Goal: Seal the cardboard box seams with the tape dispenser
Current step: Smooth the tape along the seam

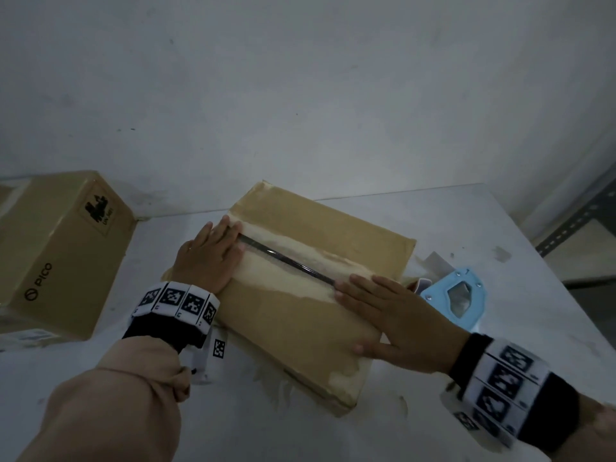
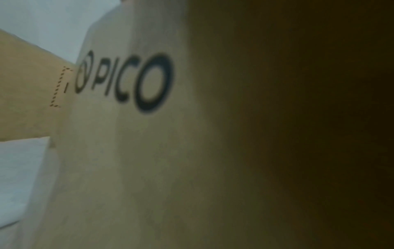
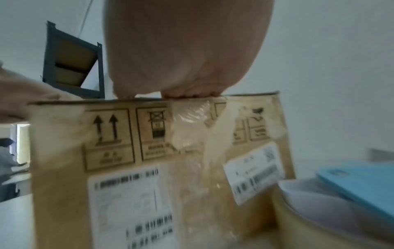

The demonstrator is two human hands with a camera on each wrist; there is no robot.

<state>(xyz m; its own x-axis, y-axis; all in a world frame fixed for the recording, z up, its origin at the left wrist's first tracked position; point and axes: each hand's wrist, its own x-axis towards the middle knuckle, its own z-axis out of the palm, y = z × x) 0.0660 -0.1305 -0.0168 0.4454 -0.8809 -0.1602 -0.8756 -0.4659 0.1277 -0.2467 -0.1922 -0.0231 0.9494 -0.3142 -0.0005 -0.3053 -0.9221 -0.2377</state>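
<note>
The cardboard box point(image 1: 300, 295) lies flat on the white counter point(image 1: 466, 235), its top flaps closed but the centre seam point(image 1: 286, 260) showing as a dark line with pale, torn strips of old tape on either side. The left hand point(image 1: 208, 258) lies flat on the top of the box at the seam's far-left end, fingers point(image 1: 223, 233) straight and together, pressing the flap down and gripping nothing. The right hand point(image 1: 396, 315) lies flat at the seam's near-right end, fingers point(image 1: 363, 285) stretched out across the flap, thumb spread towards the box's near edge, also holding nothing. In the right wrist view the palm bears on the box's top edge, above a side panel with printed handling arrows point(image 3: 105, 128), barcode labels point(image 3: 132, 202) and a wrinkled run of clear tape point(image 3: 187, 124). The light blue tape dispenser point(image 1: 458, 298) lies on the counter just beside the box's right side, touched by neither hand. A second box printed PICO point(image 1: 56, 248) stands on the counter to the left of the box, well apart from it; the left wrist view shows little more than that lettering point(image 2: 125, 80). A grey metal shelf point(image 1: 580, 225) stands beyond the counter's right edge.
</note>
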